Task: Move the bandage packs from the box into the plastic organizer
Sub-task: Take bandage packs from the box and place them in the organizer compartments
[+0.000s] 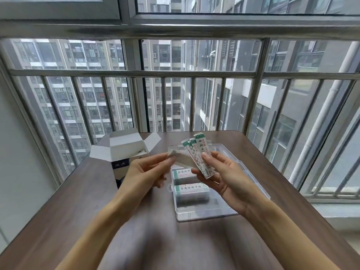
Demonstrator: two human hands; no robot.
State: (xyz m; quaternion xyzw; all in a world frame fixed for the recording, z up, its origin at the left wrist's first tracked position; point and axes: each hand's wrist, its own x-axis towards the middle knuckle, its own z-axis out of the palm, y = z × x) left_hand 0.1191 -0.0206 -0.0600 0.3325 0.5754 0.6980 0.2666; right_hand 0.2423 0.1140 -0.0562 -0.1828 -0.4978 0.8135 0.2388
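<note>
My right hand [220, 172] holds a fan of several white bandage packs [196, 151] with green ends above the clear plastic organizer [229, 209]. My left hand [148, 170] pinches the end of one plain white pack [183, 160] that runs across to the fan. Inside the organizer's left compartments lie two stacks of packs [190, 189], printed side up. The white cardboard box [124, 149] stands open at the far left of the table, with some packs showing inside.
The brown wooden table [78, 211] sits against a metal window railing [136, 74]. The organizer's clear lid [251, 184] lies open to the right, under my right wrist. A grey wall runs along the left.
</note>
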